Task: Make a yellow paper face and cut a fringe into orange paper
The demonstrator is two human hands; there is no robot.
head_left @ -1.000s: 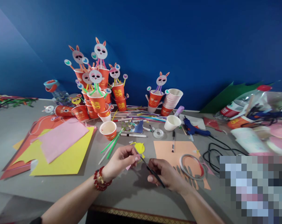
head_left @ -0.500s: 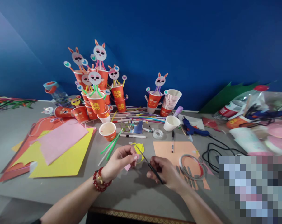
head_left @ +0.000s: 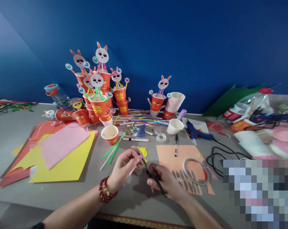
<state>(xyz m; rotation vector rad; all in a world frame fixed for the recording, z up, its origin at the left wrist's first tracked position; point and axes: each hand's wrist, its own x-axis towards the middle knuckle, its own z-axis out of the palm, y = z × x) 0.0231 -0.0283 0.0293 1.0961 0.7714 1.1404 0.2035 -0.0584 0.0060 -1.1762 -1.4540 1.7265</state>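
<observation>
My left hand [head_left: 126, 165], with a red bead bracelet at the wrist, pinches a small piece of pink paper [head_left: 132, 171] between thumb and fingers. My right hand [head_left: 161, 181] is closed round the handles of black scissors [head_left: 155, 179]. The scissor blades point up and left, right beside the fingertips of my left hand. Behind the blades a yellow paper shape [head_left: 142, 152] lies on the table, partly hidden by my left hand. An orange paper sheet [head_left: 168, 159] with cut-out slots lies right of my right hand.
Red cups with paper rabbits [head_left: 98, 105] stand at the back left. Yellow paper [head_left: 63, 168] and pink paper [head_left: 63, 143] lie left. A glue gun [head_left: 197, 133], a tape roll [head_left: 161, 137], a white cup [head_left: 175, 126] and a wire coil [head_left: 185, 176] are on the right.
The scissors and my right hand have shifted slightly left, closer to my left hand. The pink piece has turned in my left fingers and now appears narrower.
</observation>
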